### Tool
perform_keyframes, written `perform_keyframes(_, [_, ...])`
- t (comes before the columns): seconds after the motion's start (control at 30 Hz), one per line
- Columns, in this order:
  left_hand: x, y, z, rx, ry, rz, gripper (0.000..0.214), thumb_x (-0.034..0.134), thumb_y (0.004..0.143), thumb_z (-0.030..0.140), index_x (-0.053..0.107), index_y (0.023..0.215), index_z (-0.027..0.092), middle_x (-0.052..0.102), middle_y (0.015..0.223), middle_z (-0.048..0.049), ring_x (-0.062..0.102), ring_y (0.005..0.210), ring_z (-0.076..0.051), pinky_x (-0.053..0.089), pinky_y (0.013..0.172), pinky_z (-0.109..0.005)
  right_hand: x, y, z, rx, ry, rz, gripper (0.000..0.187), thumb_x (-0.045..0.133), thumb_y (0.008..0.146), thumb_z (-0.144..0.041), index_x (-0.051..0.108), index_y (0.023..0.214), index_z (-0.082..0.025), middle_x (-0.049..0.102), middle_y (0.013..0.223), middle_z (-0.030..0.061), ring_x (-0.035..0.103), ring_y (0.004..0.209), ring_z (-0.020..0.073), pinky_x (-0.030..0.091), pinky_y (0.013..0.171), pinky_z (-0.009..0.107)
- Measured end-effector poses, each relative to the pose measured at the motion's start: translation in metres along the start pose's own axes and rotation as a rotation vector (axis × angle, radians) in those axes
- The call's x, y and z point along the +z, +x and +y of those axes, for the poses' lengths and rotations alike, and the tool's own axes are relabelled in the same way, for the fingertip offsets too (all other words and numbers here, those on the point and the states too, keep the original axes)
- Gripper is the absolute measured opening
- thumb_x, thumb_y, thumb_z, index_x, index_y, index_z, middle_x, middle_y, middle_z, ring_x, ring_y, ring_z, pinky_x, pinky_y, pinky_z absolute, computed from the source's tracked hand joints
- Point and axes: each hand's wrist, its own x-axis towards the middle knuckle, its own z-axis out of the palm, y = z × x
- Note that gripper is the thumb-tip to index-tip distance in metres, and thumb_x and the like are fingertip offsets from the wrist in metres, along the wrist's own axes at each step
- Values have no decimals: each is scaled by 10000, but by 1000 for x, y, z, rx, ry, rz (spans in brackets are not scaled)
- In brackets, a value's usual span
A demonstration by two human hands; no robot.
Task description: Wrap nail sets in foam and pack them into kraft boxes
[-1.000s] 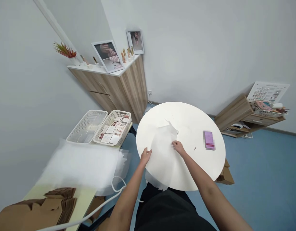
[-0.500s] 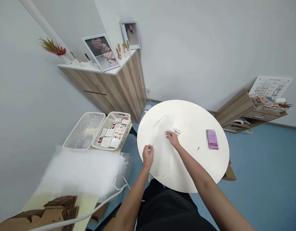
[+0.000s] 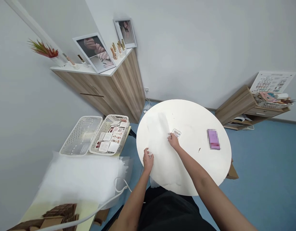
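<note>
A thin, translucent white packing sheet [image 3: 159,154] lies across the left half of the round white table [image 3: 198,173]. At the sheet's left edge is my left hand [image 3: 148,160], its thumb and fingers apart. My right hand [image 3: 173,141] pinches the sheet's right edge. Just beyond my right fingers sits a small clear case [image 3: 176,132] with small patterned pieces inside, partly covered by the hand. A purple pack [image 3: 213,139], blurred out, rests at the table's right side. Between it and my right forearm is a tiny dark scrap [image 3: 199,149].
To the left stand a basket of cards and packets [image 3: 109,138], an open translucent basket [image 3: 81,136] and a stack of white sheets [image 3: 82,179]. A white cable [image 3: 99,208] crosses near folded cardboard [image 3: 60,210]. Behind are a wooden cabinet [image 3: 123,80] and a low shelf [image 3: 236,106].
The sheet now lies flatter and broader over the table's left side. My left hand has moved slightly nearer my body and its fingers have spread. My right hand has shifted slightly right and nearer.
</note>
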Motion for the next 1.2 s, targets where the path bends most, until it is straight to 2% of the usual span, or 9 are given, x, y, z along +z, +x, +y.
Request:
perform_keyframes(0.17, [5, 15, -1, -22, 16, -11, 491, 494, 833, 257, 404, 1314, 208, 591, 1006, -72, 624, 761, -185, 516, 718, -333, -12, 1, 11, -63, -118, 141, 411, 437, 813, -242, 567, 1197, -176, 617, 1076, 91, 593, 930, 220, 496, 858, 382])
perform_keyframes(0.27, [8, 22, -6, 50, 35, -16, 526, 461, 857, 234, 373, 1375, 216, 586, 1104, -102, 635, 889, -209, 537, 771, -359, -29, 0, 23, -96, -285, 262, 446, 443, 823, -264, 537, 1246, -161, 550, 1215, 136, 496, 1121, 281, 432, 958, 433])
perform_keyframes(0.37, [9, 23, -10, 196, 149, 33, 573, 438, 870, 206, 336, 1434, 223, 498, 1328, -143, 547, 1180, -268, 509, 921, -444, -44, 2, 37, -60, -438, 213, 593, 519, 797, -309, 443, 1360, -139, 465, 1379, 158, 387, 1253, 331, 370, 1015, 455])
perform_keyframes(0.47, [7, 9, -12, 330, 363, 70, 608, 434, 900, 238, 273, 1486, 214, 282, 1547, -159, 326, 1398, -334, 369, 1073, -559, -52, 8, 48, -28, -546, 73, 777, 597, 753, -351, 338, 1438, -94, 356, 1507, 163, 268, 1363, 356, 303, 1078, 439])
perform_keyframes(0.63, [14, -42, -17, 648, 604, -148, 663, 448, 925, 327, 211, 1529, 188, 190, 1607, -138, 159, 1477, -331, 178, 1168, -576, -56, 17, 54, -55, -591, 17, 740, 581, 777, -352, 337, 1433, -112, 444, 1444, 162, 344, 1327, 334, 309, 1072, 423])
perform_keyframes(0.77, [25, -71, -25, 731, 699, -257, 759, 480, 913, 469, 162, 1547, 200, 191, 1606, -134, 146, 1478, -345, 128, 1166, -598, -60, 17, 51, -64, -622, 41, 718, 625, 750, -344, 387, 1386, -110, 497, 1327, 188, 430, 1197, 334, 383, 974, 417])
perform_keyframes(0.93, [31, -64, -26, 776, 724, -339, 779, 454, 926, 526, 109, 1554, 221, 162, 1613, -130, 126, 1482, -346, 109, 1158, -621, -75, 5, 51, -33, -635, 133, 649, 674, 724, -416, 478, 1277, -140, 509, 1232, 178, 441, 1110, 331, 401, 909, 429])
perform_keyframes(1.07, [41, -55, -17, 847, 692, -413, 766, 434, 932, 546, 95, 1554, 252, 140, 1621, -107, 108, 1485, -342, 113, 1158, -625, -91, -17, 57, -107, -534, 218, 691, 648, 759, -479, 427, 1339, -176, 485, 1263, 160, 426, 1131, 333, 400, 925, 452])
perform_keyframes(1.2, [58, -54, -4, 890, 655, -454, 795, 458, 913, 572, 117, 1551, 242, 144, 1619, -119, 113, 1481, -358, 125, 1145, -645, -95, -53, 59, -269, -483, 126, 750, 640, 784, -474, 363, 1423, -197, 465, 1311, 155, 415, 1170, 341, 399, 956, 476])
